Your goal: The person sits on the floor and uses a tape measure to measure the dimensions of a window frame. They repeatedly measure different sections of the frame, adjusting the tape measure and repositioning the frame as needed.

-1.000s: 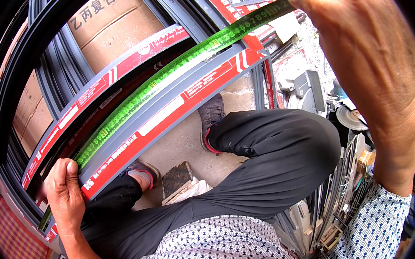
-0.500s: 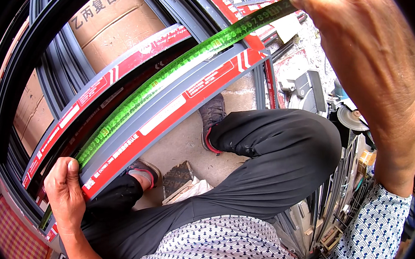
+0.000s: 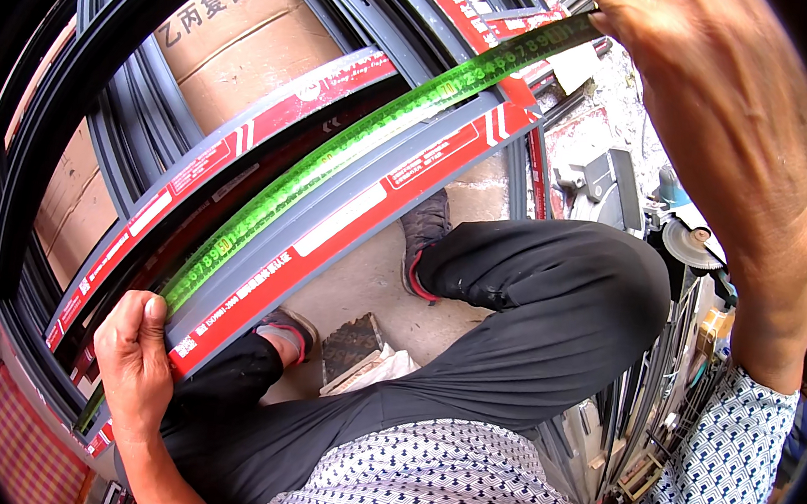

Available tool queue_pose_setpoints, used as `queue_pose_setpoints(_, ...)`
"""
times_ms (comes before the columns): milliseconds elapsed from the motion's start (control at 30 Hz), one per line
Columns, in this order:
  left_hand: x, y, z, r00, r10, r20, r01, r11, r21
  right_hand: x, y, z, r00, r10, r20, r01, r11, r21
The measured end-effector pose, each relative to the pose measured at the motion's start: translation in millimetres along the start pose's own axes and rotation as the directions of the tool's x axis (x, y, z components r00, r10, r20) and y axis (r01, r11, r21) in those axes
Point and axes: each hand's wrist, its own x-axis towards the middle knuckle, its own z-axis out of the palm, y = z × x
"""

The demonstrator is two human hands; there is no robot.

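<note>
A green tape measure blade point(image 3: 335, 153) stretches diagonally over a grey metal profile frame with red-and-white film point(image 3: 328, 230). At the blade's lower left end, my left hand point(image 3: 134, 357) is closed with its thumb on top, gripping the blade at the frame's edge; its fingertips are partly hidden. High on the right, my right hand point(image 3: 719, 98) pinches the blade's other end between thumb and fingers. There the blade rises off the frame. The top of this hand is cut off by the picture's edge.
Several dark grey frames point(image 3: 139, 120) stack at the left, around a brown cardboard box point(image 3: 249, 38). To the right is a saw with a round toothed blade point(image 3: 691, 243). By my shoe point(image 3: 424, 239), a dark board piece point(image 3: 350, 349) lies on the floor. A red checked cloth point(image 3: 26, 439) hangs lower left.
The stacked frames and box appear slightly farther right in the picture. My right hand and its blade end sit a little farther right and lower. Both hands keep their hold.
</note>
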Motion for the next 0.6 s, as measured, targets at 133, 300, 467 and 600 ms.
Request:
queue_pose_setpoints(133, -2.0, -1.3, -0.2, 1.0, -0.005, -0.003, 0.005, 1.0, 0.006, 1.8, -1.5, 0.9, 1.0, -0.004, -0.008, 0.004, 1.0, -0.004)
queue_pose_setpoints(300, -0.7, -0.5, 0.9, 1.0, 0.001, -0.001, -0.001, 1.0, -0.002, 1.0, -1.2, 0.6, 1.0, -0.001, 0.0, 0.001, 1.0, -0.006)
queue_pose_setpoints(467, -0.9, -0.4, 1.9, 1.0, 0.005, -0.004, -0.005, 1.0, -0.017, 0.9, -1.7, 0.3, 1.0, -0.005, -0.001, 0.005, 1.0, -0.01)
queue_pose_setpoints(600, -0.1, 0.1, -0.3, 1.0, -0.008, 0.01, 0.008, 1.0, 0.004, 0.4, -2.0, 1.1, 1.0, -0.003, 0.0, 0.003, 1.0, -0.008)
